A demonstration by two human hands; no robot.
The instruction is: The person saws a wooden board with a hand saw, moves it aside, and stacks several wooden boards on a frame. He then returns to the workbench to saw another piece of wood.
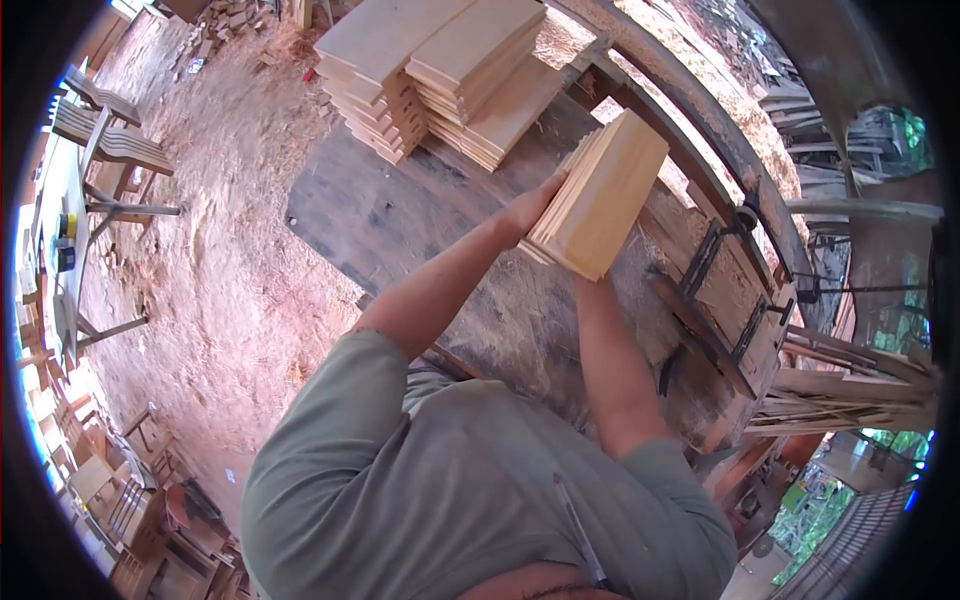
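Person holds a bundle of short boards point(598, 195) above the sawdust-covered workbench point(400, 220), tilted. Left hand point(532, 208) is pressed flat on the bundle's side, fingers closed around its edge. Right hand is hidden under the bundle; grip can't be told. 2 piles of stacked boards point(440, 75) sit further along the bench. Risk: loose boards could slide out of the tilted bundle, since only side pressure holds them.

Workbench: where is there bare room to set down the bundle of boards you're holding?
The dark workbench top is bare between the stacked boards and the near edge, left of the left hand. The sawdust-covered stretch below the held bundle is also open. It is crowded at the far end and along the rail with clamps.
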